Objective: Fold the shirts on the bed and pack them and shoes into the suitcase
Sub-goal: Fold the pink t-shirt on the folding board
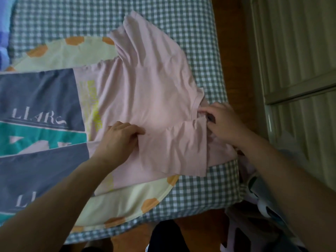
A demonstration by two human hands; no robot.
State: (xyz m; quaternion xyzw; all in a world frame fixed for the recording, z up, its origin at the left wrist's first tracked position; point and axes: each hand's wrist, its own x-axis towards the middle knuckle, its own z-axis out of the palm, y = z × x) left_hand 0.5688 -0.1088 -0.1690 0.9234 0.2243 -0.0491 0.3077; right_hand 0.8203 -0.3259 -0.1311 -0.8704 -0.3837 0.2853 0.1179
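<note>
- Pink cotton shirt (154,91) is the piece in work, spread on the checked bed (190,22), neck at 3 o'clock near the bed edge, hem off toward 9 o'clock.
- Near sleeve (174,148) is already turned in over the body; far sleeve (134,33) lies out at 12 o'clock, unfolded. I read that as first fold done, the rest open.
- Left hand (118,140) lies on the shirt at mid-body, 6–7 o'clock of its centre; fingers curled into the cloth at the edge of the folded sleeve, apparently pinching or pinning it. Exact hold is hard to tell.
- Right hand (221,122) is at the collar (197,104), 3 o'clock of the shirt; fingertips pinch the fabric right at the neck opening. Something small and dark sits there, too blurred to name.
- So the shirt lies between both hands, touching each: the left anchors the fold, the right holds the neck end.
- Blue-grey and teal printed shirt (40,99) lies flat at 9 o'clock, partly under the pink one; not folded.
- Cream cloth with orange dots (116,202) underlies both.
- No suitcase or shoes clearly in view; blurred items at 4–5 o'clock off the bed can't be identified.
- Estimate: early. One shirt partly folded, one untouched, all packing left.
</note>
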